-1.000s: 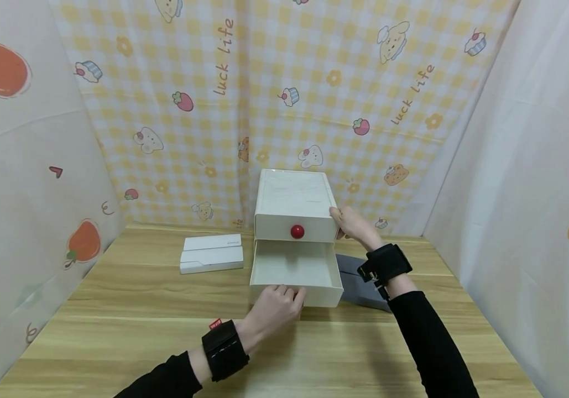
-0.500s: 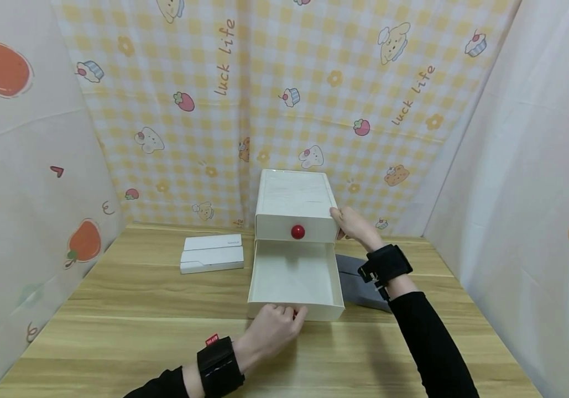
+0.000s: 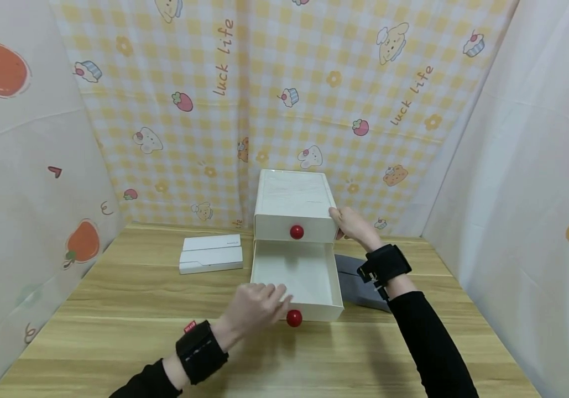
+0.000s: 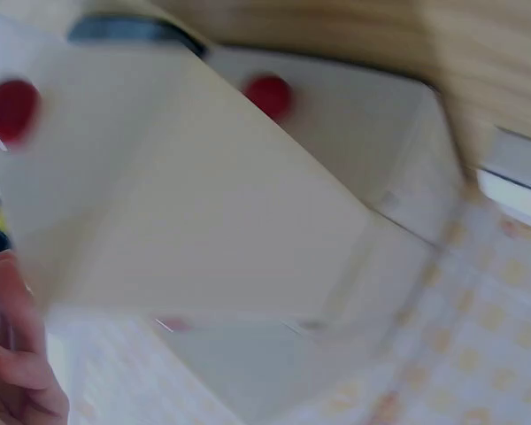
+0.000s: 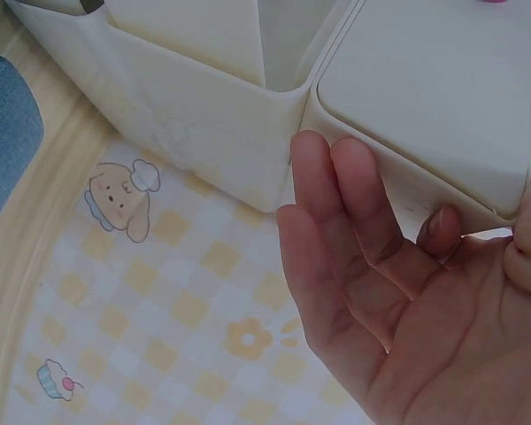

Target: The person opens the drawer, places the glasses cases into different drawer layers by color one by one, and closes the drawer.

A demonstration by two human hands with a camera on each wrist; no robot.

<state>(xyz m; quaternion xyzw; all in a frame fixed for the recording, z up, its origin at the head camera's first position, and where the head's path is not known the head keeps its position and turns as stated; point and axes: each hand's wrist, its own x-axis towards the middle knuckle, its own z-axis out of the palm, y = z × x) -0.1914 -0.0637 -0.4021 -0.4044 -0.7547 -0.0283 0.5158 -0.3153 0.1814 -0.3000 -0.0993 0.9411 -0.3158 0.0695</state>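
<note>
A white two-tier drawer box point(image 3: 296, 192) stands on the table with its upper drawer closed. Its lower drawer point(image 3: 298, 271) is pulled out, and nothing shows in the visible part. My left hand point(image 3: 254, 309) hovers at the left front corner of that drawer, fingers loosely bent and holding nothing. Just to its right is the lower drawer's red knob point(image 3: 294, 318). The left wrist view is blurred. My right hand point(image 3: 354, 224) grips the box's upper right front corner, thumb on top; in the right wrist view its fingers point(image 5: 314, 177) lie against the side.
A flat white box point(image 3: 211, 254) lies on the table left of the drawers. A folded grey thing point(image 3: 364, 288), kind unclear, lies to the right, partly behind the right wrist. A yellow checked curtain point(image 3: 189, 138) hangs close behind.
My left hand pulled the lower drawer farther out by its knob, then let go and shifted up and left, uncovering the knob. The right hand stayed on the box's corner.
</note>
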